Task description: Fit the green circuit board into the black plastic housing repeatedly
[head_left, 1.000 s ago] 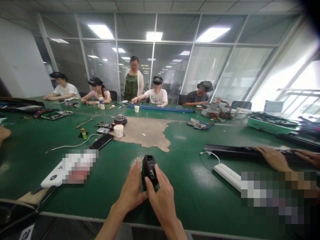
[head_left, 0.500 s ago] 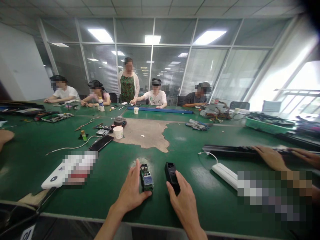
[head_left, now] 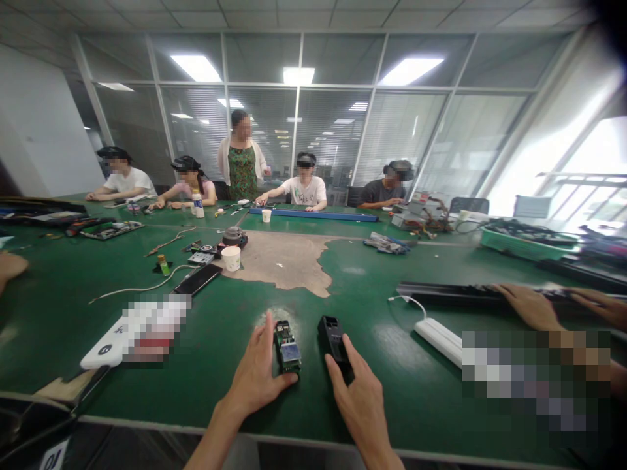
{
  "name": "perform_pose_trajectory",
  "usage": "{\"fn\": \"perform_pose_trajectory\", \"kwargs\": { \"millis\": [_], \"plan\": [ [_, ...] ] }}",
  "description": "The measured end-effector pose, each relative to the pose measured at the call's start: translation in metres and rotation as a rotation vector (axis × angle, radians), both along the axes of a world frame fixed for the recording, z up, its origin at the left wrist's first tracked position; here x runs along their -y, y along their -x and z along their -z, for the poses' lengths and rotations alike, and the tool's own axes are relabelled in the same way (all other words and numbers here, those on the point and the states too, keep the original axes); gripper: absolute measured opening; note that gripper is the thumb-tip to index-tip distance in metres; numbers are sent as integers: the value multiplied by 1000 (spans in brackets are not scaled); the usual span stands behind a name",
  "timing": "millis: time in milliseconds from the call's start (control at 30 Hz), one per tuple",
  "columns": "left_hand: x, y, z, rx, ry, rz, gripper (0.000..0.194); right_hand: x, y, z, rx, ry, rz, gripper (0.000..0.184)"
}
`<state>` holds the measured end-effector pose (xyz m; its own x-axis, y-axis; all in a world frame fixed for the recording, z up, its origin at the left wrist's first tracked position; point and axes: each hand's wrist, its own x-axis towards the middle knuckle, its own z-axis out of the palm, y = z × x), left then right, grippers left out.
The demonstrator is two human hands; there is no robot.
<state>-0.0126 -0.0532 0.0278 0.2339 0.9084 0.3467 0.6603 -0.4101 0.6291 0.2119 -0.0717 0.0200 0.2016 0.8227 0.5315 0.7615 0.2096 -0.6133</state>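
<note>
A small green circuit board [head_left: 289, 352] with a bluish screen-like rectangle lies on the table. My left hand [head_left: 257, 372] rests along its left side, fingers stretched out and the thumb at its near end, so this hand is open. To the right of the board is a black plastic case [head_left: 333, 337], long and narrow, with a recess at its far end. My right hand [head_left: 360, 391] grips the near part of that case between thumb and fingers. The palm and fingers hide the case's near end.
The green table [head_left: 353, 418] carries a white power strip [head_left: 441, 339] on the right, near another person's hands on a long black bar [head_left: 441, 294]. A phone [head_left: 198, 281], a white device [head_left: 105, 343] and a paper cup [head_left: 232, 259] stand left. People sit across.
The black case has shifted slightly left and away from me at its far end, with my right hand on it. My left hand and the board look unchanged. The standing person has moved left.
</note>
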Motion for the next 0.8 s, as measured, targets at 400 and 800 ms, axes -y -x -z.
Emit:
{"fn": "perform_pose_trajectory", "kwargs": {
  "millis": [400, 800],
  "plan": [
    [1, 1, 0, 8, -42, 27, 113, 6, 58, -35, -64, -3, -221, 48],
    [-2, 3, 7, -23, -132, 40, 98, 2, 82, -38, 97, 68, -251, 52]
  ]
}}
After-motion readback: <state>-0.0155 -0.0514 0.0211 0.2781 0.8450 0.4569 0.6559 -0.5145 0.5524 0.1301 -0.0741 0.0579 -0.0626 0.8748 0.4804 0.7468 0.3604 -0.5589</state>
